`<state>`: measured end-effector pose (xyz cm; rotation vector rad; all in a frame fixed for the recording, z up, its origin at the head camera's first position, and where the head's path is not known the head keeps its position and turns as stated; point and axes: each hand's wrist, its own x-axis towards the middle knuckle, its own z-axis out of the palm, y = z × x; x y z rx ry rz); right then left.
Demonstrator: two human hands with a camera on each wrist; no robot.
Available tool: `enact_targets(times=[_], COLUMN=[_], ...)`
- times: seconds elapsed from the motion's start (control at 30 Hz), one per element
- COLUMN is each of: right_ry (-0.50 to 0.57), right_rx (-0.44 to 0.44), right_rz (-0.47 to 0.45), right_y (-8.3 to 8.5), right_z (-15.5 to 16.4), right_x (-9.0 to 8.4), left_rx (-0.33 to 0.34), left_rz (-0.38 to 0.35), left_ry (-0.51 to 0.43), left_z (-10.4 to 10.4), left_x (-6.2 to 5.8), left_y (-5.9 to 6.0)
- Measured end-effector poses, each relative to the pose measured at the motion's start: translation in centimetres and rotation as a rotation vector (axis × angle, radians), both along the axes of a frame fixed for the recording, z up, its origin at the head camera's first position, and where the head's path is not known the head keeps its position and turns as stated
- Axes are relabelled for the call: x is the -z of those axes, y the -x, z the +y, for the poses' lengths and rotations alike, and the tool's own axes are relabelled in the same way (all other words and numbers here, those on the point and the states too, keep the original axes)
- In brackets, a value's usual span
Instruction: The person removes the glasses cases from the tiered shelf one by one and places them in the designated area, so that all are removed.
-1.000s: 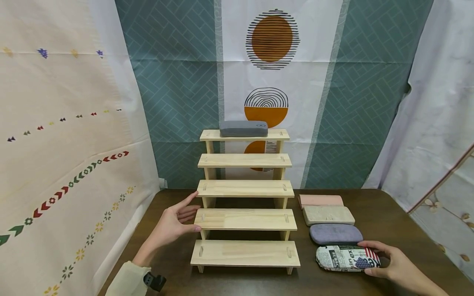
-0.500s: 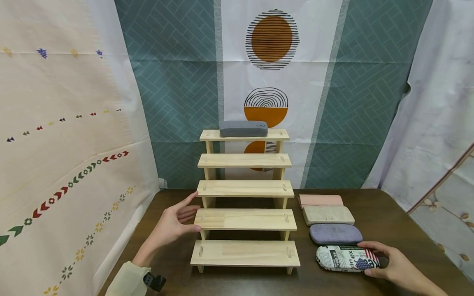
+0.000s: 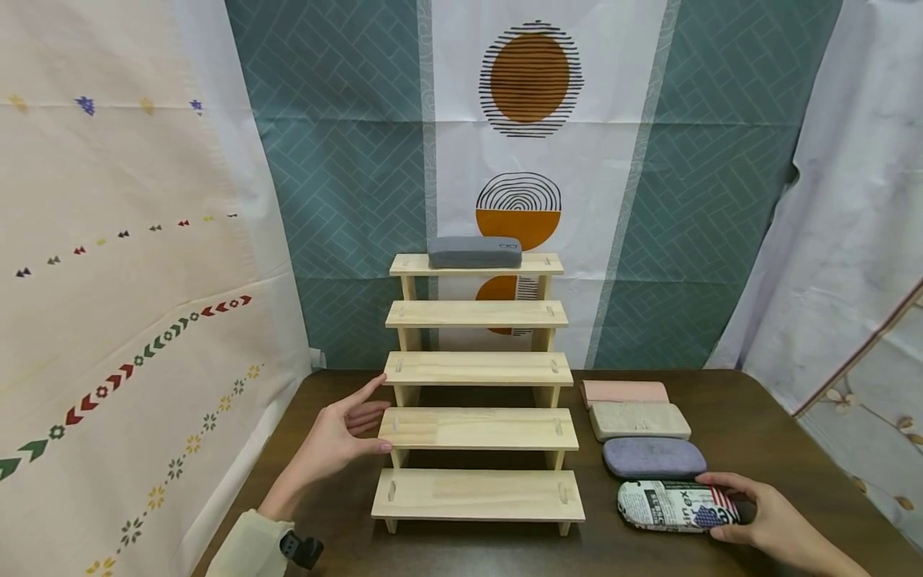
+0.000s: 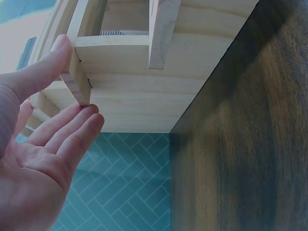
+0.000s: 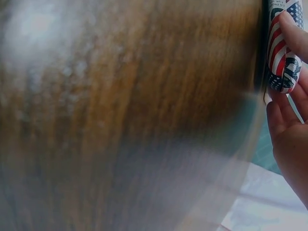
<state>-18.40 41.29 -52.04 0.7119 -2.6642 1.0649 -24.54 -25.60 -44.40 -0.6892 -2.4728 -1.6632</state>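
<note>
Fingers of right hand (image 3: 757,517) curl round newsprint case (image 3: 674,506); left hand (image 3: 339,433) flat, fingers straight, vs stepped rack (image 3: 477,429).

Four cases (image 3: 638,420) lie right of the stepped rack (image 3: 477,427).

Pale, matt bare-wood stepped rack (image 3: 477,428) on a dark, smooth wood-grain table (image 3: 750,417); glossy newsprint-patterned case (image 3: 674,506).
</note>
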Motion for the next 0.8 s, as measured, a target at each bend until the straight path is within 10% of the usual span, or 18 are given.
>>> enact_targets(times=[0.8], right_ry=[-0.01], right_rx=[0.008], right_rz=[0.015], right_y=[-0.22], right_z=[0.16], right_x=[0.0], left_rx=[0.001], left_rz=[0.013], left_ry=[-0.003], left_z=[-0.01], left_x=[0.02], left_y=[-0.07])
